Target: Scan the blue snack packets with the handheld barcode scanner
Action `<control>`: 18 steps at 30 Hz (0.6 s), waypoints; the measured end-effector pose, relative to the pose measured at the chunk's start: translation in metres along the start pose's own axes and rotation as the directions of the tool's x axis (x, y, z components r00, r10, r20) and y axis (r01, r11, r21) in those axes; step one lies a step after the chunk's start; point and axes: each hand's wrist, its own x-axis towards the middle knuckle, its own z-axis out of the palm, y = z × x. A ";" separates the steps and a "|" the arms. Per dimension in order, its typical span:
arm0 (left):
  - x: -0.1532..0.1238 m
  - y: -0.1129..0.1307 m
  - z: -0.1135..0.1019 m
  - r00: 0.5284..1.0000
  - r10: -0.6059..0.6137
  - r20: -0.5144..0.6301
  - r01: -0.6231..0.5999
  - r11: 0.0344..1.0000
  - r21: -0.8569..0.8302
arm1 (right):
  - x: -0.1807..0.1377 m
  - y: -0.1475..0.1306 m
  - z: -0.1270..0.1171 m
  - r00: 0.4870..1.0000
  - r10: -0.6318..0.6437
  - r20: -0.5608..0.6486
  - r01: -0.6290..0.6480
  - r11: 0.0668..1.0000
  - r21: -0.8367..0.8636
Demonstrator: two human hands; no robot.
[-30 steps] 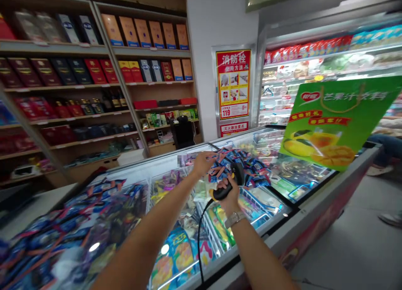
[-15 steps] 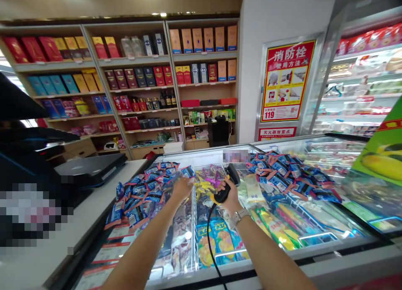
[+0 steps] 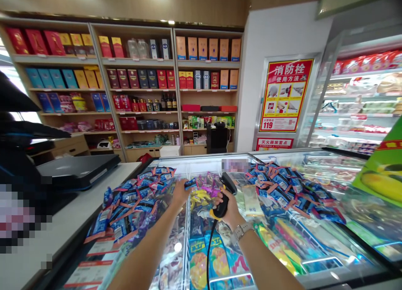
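Observation:
My right hand (image 3: 229, 206) is closed round the handle of a black corded barcode scanner (image 3: 225, 194), held above the glass lid of a chest freezer (image 3: 317, 248). My left hand (image 3: 180, 191) pinches a small blue packet (image 3: 190, 183) at the right edge of a pile of blue and orange packets (image 3: 135, 200) lying on the lid. A second pile of the same packets (image 3: 289, 187) lies to the right of the scanner. The scanner's head points toward the packet in my left hand.
A white counter (image 3: 47, 248) with a black till screen (image 3: 75, 170) stands at the left. Shelves of boxed goods (image 3: 141, 78) fill the back wall. A red notice (image 3: 284, 95) hangs on the white pillar, an open chiller (image 3: 358, 101) stands at right, and a green sign (image 3: 383, 173) juts in.
My view has swung left, from the right packet pile to the left one. My left hand moved across to the left pile and took hold of a packet; the scanner stayed in my right hand.

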 end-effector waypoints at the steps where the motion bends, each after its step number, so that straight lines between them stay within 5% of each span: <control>1: -0.006 0.002 0.003 0.999 0.023 -0.024 -0.026 0.991 -0.129 | 0.000 0.000 0.001 1.000 0.006 -0.013 -0.006 1.000 -0.008; 4: -0.027 0.015 0.010 0.999 -0.033 0.003 0.030 0.854 -0.520 | -0.006 0.002 0.006 1.000 0.024 -0.018 -0.025 0.997 -0.076; 7: -0.044 0.030 0.017 0.986 -0.133 0.098 0.162 0.664 -0.730 | -0.017 0.007 0.012 0.996 0.089 -0.001 -0.088 0.981 -0.175; 18: -0.048 0.032 0.018 0.924 -0.172 0.342 0.382 0.349 -0.856 | -0.033 0.008 0.014 0.993 0.085 0.082 -0.086 0.996 0.009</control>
